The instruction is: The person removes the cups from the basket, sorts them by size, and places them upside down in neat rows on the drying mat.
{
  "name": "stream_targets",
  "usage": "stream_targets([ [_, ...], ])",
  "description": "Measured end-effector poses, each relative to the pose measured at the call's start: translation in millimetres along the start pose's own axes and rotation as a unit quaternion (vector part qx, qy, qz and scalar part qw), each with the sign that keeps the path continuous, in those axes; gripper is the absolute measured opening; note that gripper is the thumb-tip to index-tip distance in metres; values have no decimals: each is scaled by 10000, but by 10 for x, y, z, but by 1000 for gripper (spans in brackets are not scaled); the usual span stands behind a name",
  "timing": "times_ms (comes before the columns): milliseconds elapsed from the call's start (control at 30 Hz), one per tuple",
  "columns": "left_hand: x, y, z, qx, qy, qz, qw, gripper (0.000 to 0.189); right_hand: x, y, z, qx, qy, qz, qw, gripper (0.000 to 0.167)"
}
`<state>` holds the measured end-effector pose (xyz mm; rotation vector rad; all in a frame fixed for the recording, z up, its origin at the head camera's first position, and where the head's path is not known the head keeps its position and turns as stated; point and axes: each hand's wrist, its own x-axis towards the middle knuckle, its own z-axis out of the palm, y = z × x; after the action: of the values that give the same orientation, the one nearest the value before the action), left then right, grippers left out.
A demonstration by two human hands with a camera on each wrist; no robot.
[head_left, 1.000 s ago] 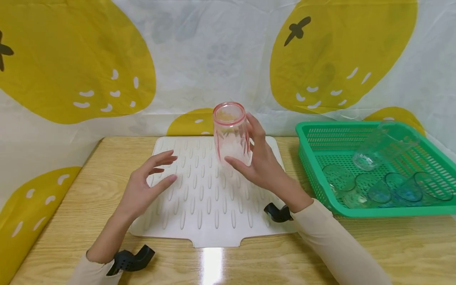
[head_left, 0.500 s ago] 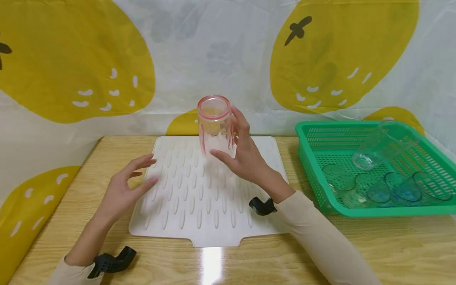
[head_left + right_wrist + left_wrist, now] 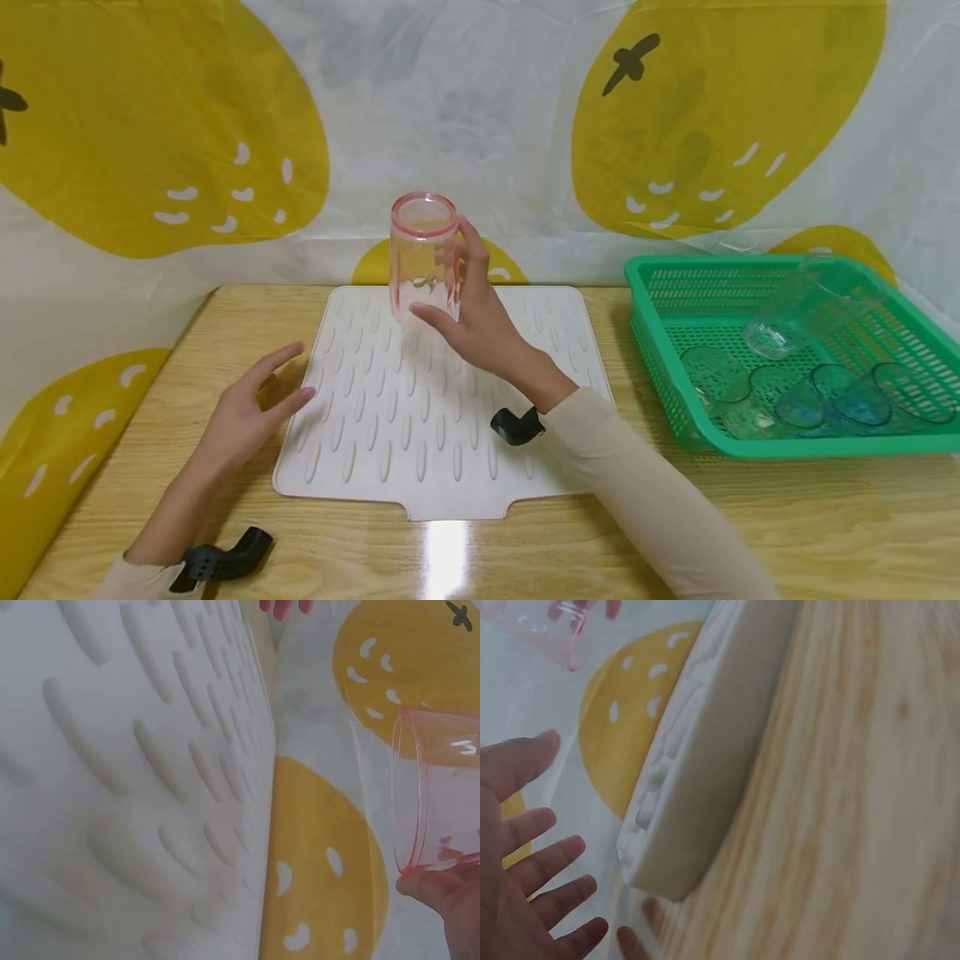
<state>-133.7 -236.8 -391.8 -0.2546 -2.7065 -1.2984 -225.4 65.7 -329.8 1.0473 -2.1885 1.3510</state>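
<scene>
My right hand (image 3: 480, 321) grips a clear pink glass (image 3: 422, 262) from its right side, thumb in front and fingers behind. The glass stands roughly vertical in the air over the back of a white ridged draining mat (image 3: 442, 425). In the right wrist view, the thumb presses near the end of the pink glass (image 3: 442, 787) that faces the mat. I cannot tell which end is the mouth. My left hand (image 3: 243, 421) hovers by the mat's left edge, holding nothing; its fingers are spread in the left wrist view.
A green plastic basket (image 3: 675, 400) stands on the wooden table (image 3: 750, 517) at the right. Several clear and bluish glasses lie in it, with a taller clear glass (image 3: 810, 308) leaning at the back. A lemon-patterned cloth (image 3: 450, 125) hangs behind the table.
My right hand has carried the pink glass leftward and slightly up over the mat. My left hand has drawn back to the left and a little down.
</scene>
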Motion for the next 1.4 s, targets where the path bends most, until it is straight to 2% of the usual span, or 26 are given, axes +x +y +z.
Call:
stream_targets([
  [67,-13,-52,8,62,-61,-58,9999,67,7,7,64,56,-67,167,9998,105],
  [167,-36,-138,30,204,-109,83,9997,68,30,17,161,60,-180,305,9994,105],
  [300,-67,-252,59,428,-11,557,9975,68,100,26,270,88,-258,294,9992,104],
  [433,-59,-329,69,739,83,1086,9913,67,164,26,342,157,-268,412,9987,104],
  [567,-47,-351,75,1042,56,1378,9849,60,224,37,424,266,-268,608,9974,104],
  [767,-68,-350,83,1239,21,1387,9825,53,320,91,581,323,-219,806,9960,105],
  [1000,-88,-335,102,1261,-5,1368,9825,53,382,193,738,344,-90,994,9944,109],
  [1200,-86,-350,106,1269,27,1373,9824,53,381,272,830,288,-227,1265,9913,106],
  [1400,-85,-361,115,1254,66,1393,9823,52,349,362,913,186,-458,1162,9920,108],
])
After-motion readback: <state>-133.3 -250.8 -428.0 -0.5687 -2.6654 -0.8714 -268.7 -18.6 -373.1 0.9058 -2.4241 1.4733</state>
